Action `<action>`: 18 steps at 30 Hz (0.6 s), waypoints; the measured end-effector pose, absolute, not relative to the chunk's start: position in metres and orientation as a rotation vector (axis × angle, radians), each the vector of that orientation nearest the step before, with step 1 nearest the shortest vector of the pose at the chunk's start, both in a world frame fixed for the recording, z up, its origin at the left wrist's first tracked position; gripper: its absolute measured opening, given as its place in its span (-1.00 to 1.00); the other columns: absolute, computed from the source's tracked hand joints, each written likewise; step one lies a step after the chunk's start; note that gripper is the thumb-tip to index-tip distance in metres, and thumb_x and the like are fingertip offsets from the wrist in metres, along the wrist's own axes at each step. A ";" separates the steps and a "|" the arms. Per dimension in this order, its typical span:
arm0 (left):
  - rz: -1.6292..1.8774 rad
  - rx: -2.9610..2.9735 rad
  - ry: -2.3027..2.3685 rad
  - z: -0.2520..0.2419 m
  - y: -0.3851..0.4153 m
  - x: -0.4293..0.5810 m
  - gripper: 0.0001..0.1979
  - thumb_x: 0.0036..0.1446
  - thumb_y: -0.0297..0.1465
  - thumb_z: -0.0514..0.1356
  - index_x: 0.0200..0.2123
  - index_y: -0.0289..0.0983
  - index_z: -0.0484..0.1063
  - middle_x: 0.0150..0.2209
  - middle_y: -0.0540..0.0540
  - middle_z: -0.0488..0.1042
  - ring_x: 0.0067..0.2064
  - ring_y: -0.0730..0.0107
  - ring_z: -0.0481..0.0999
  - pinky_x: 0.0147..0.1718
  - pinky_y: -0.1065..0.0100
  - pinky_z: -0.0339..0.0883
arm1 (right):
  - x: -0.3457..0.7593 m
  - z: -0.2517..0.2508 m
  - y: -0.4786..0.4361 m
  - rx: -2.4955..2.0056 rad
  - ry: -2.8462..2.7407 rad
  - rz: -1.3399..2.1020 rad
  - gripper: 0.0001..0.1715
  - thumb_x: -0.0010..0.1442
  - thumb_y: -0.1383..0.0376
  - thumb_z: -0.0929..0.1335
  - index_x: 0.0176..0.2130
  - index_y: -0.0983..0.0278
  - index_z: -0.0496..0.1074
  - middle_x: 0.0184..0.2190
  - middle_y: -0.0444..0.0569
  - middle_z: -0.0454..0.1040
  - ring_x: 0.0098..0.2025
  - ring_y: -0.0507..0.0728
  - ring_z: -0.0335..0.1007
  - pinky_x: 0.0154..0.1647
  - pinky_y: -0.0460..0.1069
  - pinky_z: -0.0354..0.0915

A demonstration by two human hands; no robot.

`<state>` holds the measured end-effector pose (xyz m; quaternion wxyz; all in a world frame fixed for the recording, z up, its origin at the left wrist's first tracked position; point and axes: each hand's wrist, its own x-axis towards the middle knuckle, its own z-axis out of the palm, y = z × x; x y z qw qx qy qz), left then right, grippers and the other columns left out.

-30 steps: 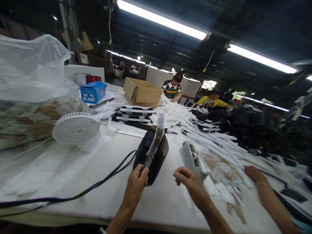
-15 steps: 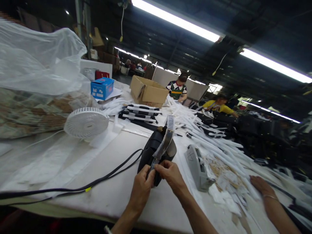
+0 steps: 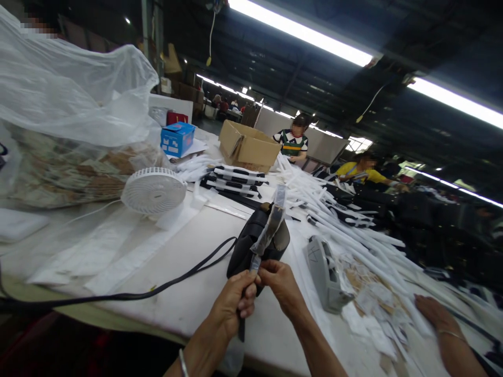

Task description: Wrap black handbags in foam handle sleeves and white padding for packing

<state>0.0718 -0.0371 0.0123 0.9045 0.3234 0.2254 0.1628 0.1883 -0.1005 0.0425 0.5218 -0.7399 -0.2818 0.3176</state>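
Note:
A black bag [image 3: 248, 234] lies on the white table in front of me, with a strap wrapped in clear plastic [image 3: 271, 225] running over it. My left hand [image 3: 236, 301] is closed around the near end of the wrapped strap, and a dark strap end hangs below its fingers. My right hand [image 3: 278, 280] pinches at the same near end, beside my left fingers. From the bag's left side a long thin black strap [image 3: 157, 289] runs across the table to the left edge.
A white fan [image 3: 154, 191] and a bulging plastic bag [image 3: 78, 162] are at left. Behind are a blue box [image 3: 177, 139] and cardboard box [image 3: 248, 149]. A grey tape dispenser [image 3: 326, 275], white wrapped strips [image 3: 353, 235] and another person's hand [image 3: 436, 313] are at right.
My left hand has shifted lower and its fingers have curled around the strap end, which now hangs below it. The whole view has shifted slightly, moving the surroundings rightward.

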 end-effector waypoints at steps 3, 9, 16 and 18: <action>0.326 0.640 0.487 0.013 -0.037 0.072 -0.51 -0.28 -0.06 0.37 -0.42 -0.32 0.35 -0.68 0.21 0.13 -0.72 0.75 -0.13 -0.76 0.54 -0.25 | 0.186 0.038 -0.095 -1.841 -0.677 0.685 -0.76 -0.08 0.16 0.43 -0.48 0.32 0.48 -0.60 -0.10 0.47 -0.56 0.06 0.32 -0.52 -0.05 0.25; 0.358 0.656 0.527 0.013 -0.043 0.070 -0.48 -0.28 -0.02 0.36 -0.42 -0.31 0.34 -0.71 0.21 0.15 -0.74 0.75 -0.13 -0.78 0.53 -0.26 | 0.187 0.036 -0.089 -2.095 -0.819 0.296 -0.72 -0.14 0.16 0.48 -0.55 0.23 0.35 -0.60 -0.17 0.41 -0.51 0.07 0.30 -0.50 -0.06 0.17; 0.474 0.759 0.560 0.009 -0.048 0.074 -0.49 -0.20 0.04 0.35 -0.50 -0.25 0.25 -0.73 0.17 0.22 -0.79 0.72 -0.05 -0.82 0.54 -0.22 | 0.178 0.051 -0.116 -1.712 -0.737 0.870 -0.62 0.07 0.04 0.41 -0.37 0.33 0.54 -0.47 -0.01 0.54 -0.42 0.12 0.42 -0.37 -0.02 0.28; 0.487 0.786 0.569 0.008 -0.049 0.075 -0.47 -0.17 0.06 0.33 -0.52 -0.23 0.20 -0.74 0.18 0.20 -0.79 0.71 -0.04 -0.83 0.54 -0.21 | 0.169 0.050 -0.120 -1.483 -0.665 0.996 -0.57 0.05 0.01 0.45 -0.31 0.34 0.55 -0.41 -0.01 0.56 -0.38 0.10 0.44 -0.27 -0.02 0.32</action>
